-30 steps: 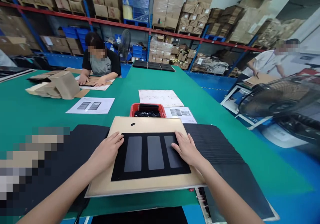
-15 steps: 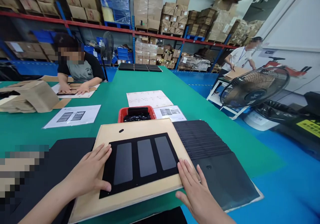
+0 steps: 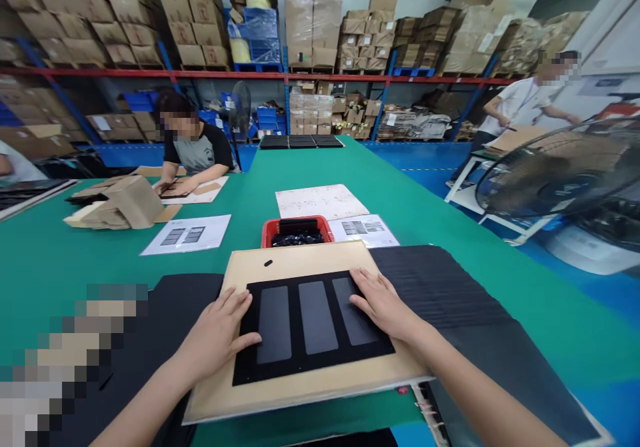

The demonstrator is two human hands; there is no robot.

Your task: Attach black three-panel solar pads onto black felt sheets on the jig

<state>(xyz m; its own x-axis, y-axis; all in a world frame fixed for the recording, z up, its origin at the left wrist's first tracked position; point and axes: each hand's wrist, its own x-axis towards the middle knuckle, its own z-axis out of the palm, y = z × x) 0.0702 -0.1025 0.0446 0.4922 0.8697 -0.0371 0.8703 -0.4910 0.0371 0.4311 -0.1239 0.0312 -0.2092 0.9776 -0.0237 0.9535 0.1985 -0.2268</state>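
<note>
A black rectangular sheet (image 3: 294, 323) with three dark grey windows lies flat on a tan board (image 3: 300, 258). My left hand (image 3: 220, 334) rests on the sheet's left edge, fingers apart, thumb stretched over the black border. At the right end, my right hand (image 3: 383, 300) lies over the upper right corner with its fingers extended, partly covering the third window. A small black oval piece (image 3: 269, 263) sits on the board above the sheet.
Behind the board stands a red basket (image 3: 270, 234) of black pieces. Ridged black sheets (image 3: 430, 287) lie to the right, a black sheet (image 3: 170, 320) to the left. Printed papers (image 3: 185, 235) are on the green table (image 3: 310, 160). A co-worker (image 3: 197, 144) sits across; a fan (image 3: 555, 174) stands right.
My right hand has moved from the sheet's lower right edge up to its upper right corner. My left hand stays at the left edge. The view has swung left.
</note>
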